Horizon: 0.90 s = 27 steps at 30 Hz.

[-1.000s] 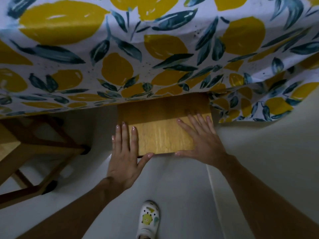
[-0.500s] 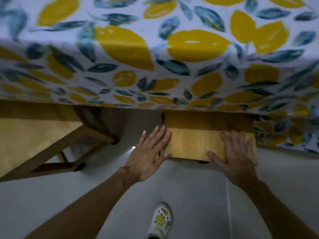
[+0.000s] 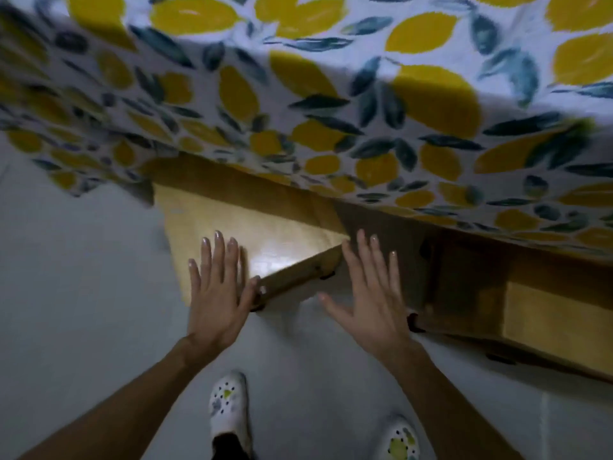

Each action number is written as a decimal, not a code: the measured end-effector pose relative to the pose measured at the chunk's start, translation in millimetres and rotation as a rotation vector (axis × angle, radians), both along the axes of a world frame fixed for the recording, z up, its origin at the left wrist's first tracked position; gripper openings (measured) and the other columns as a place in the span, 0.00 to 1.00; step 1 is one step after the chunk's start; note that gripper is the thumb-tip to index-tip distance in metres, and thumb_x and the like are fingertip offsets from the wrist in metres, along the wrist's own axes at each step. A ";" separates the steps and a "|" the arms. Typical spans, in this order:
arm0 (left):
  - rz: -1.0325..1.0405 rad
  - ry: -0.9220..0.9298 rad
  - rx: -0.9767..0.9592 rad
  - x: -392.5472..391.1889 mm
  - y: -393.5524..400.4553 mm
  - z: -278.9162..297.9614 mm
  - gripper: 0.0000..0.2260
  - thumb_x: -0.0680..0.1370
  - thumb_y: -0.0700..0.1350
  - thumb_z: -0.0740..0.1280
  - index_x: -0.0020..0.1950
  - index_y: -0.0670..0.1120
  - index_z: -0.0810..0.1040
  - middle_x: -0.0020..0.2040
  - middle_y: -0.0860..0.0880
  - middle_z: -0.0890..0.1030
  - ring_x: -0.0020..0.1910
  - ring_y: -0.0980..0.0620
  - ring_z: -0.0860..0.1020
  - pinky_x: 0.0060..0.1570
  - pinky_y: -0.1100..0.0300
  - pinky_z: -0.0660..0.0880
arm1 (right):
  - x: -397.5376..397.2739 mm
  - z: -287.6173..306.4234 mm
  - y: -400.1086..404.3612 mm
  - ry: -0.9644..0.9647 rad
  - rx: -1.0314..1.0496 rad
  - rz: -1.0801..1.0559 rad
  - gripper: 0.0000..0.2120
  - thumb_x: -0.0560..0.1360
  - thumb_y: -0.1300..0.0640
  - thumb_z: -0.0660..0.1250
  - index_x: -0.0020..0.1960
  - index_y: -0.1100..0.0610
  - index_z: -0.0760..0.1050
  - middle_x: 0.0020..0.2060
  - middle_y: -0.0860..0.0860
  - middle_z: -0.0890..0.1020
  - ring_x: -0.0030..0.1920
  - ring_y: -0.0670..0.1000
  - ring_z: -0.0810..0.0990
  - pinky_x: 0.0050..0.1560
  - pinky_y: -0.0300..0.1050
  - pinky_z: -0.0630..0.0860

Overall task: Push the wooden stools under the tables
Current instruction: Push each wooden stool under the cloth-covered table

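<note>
A light wooden stool (image 3: 278,234) stands at an angle on the floor, its far half under the hanging lemon-print tablecloth (image 3: 331,94). My left hand (image 3: 217,293) lies flat on the near corner of its seat, fingers straight and thumb at the seat's edge. My right hand (image 3: 368,293) hovers just right of that stool, over the floor, fingers spread and holding nothing. A second wooden stool (image 3: 557,320) sits to the right, mostly beneath the cloth's edge.
The floor (image 3: 83,293) is pale grey. My two white patterned shoes (image 3: 229,403) (image 3: 398,439) stand just behind the hands. The tablecloth hangs low and hides the table's legs and the space beneath.
The view has swung sideways and blurred. Both hands lay flat on one stool seat before; now only my left hand rests on a seat, and my right hand is off the wood.
</note>
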<state>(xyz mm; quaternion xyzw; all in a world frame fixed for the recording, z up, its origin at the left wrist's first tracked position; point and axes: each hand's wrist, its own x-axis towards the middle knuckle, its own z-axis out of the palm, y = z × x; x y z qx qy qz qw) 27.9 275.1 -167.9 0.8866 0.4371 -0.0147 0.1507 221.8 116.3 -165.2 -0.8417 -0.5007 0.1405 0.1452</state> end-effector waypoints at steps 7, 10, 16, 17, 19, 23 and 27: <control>-0.179 0.132 -0.057 -68.1 55.3 -24.8 0.41 0.74 0.70 0.48 0.77 0.45 0.45 0.77 0.38 0.40 0.74 0.35 0.38 0.70 0.41 0.48 | -38.1 -13.5 114.3 -0.071 -0.229 0.088 0.37 0.75 0.30 0.46 0.77 0.46 0.43 0.78 0.54 0.51 0.77 0.57 0.48 0.73 0.57 0.36; -0.283 0.161 0.022 -74.7 65.7 -30.3 0.39 0.75 0.67 0.51 0.77 0.42 0.50 0.76 0.34 0.47 0.74 0.31 0.47 0.68 0.38 0.56 | -48.5 -21.0 127.5 -0.114 -0.290 0.010 0.36 0.75 0.31 0.41 0.77 0.46 0.40 0.77 0.56 0.54 0.76 0.59 0.51 0.73 0.57 0.36; -0.411 0.158 0.059 -84.0 97.2 -31.5 0.40 0.75 0.65 0.58 0.77 0.45 0.46 0.76 0.34 0.45 0.74 0.31 0.43 0.71 0.38 0.55 | -64.8 -19.4 131.4 -0.136 -0.299 -0.011 0.37 0.74 0.30 0.37 0.77 0.47 0.37 0.78 0.56 0.50 0.77 0.57 0.46 0.74 0.57 0.37; -0.441 0.147 0.052 -87.8 109.4 -30.8 0.40 0.75 0.65 0.57 0.77 0.46 0.45 0.76 0.35 0.44 0.74 0.32 0.42 0.71 0.39 0.54 | -71.5 -20.4 135.0 -0.134 -0.289 -0.036 0.37 0.74 0.30 0.37 0.77 0.48 0.38 0.78 0.56 0.49 0.77 0.56 0.45 0.74 0.58 0.37; -0.530 0.158 0.049 -95.7 138.7 -27.9 0.39 0.75 0.65 0.56 0.77 0.47 0.43 0.76 0.36 0.42 0.74 0.33 0.41 0.71 0.40 0.53 | -90.7 -22.7 144.8 -0.153 -0.266 -0.103 0.39 0.74 0.29 0.40 0.78 0.49 0.41 0.78 0.56 0.48 0.77 0.57 0.45 0.74 0.59 0.41; -0.684 0.270 0.202 -106.9 205.6 -11.9 0.38 0.76 0.66 0.53 0.77 0.47 0.44 0.76 0.35 0.47 0.75 0.34 0.46 0.71 0.41 0.47 | -124.2 -22.3 161.9 -0.211 -0.279 -0.131 0.42 0.73 0.28 0.47 0.78 0.51 0.47 0.78 0.57 0.51 0.76 0.60 0.53 0.69 0.59 0.50; -0.711 0.330 0.241 -115.4 229.6 0.4 0.38 0.77 0.56 0.59 0.76 0.41 0.43 0.76 0.36 0.46 0.76 0.40 0.44 0.71 0.46 0.40 | -129.5 -21.2 168.8 -0.250 -0.258 0.006 0.42 0.71 0.28 0.53 0.77 0.50 0.53 0.75 0.60 0.60 0.70 0.61 0.63 0.67 0.60 0.55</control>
